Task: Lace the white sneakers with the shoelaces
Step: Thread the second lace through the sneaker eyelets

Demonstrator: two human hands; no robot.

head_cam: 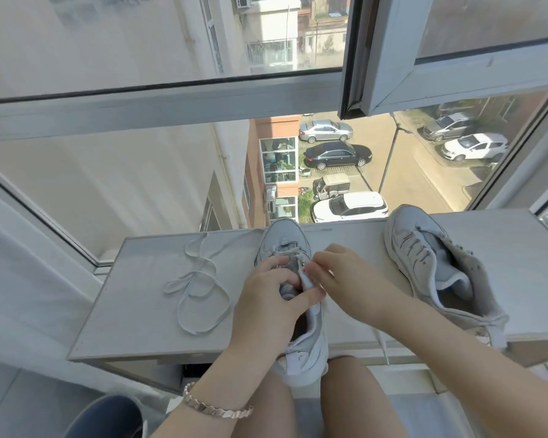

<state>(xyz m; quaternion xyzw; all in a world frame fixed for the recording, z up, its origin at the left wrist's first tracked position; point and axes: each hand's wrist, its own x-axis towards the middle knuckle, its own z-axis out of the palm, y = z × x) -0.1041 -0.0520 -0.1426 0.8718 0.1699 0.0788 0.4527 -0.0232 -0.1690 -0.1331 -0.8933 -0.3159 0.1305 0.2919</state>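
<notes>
Gripping sneaker point(282, 235), right hand point(339, 273) pinching lace point(293, 249)

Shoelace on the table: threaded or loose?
Loose: the shoelace lies in open loops on the table, left of the held sneaker.

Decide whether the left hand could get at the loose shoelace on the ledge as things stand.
Probably yes: the loose shoelace lies just left of the left hand with bare ledge between, though that hand must first release the sneaker.
</notes>
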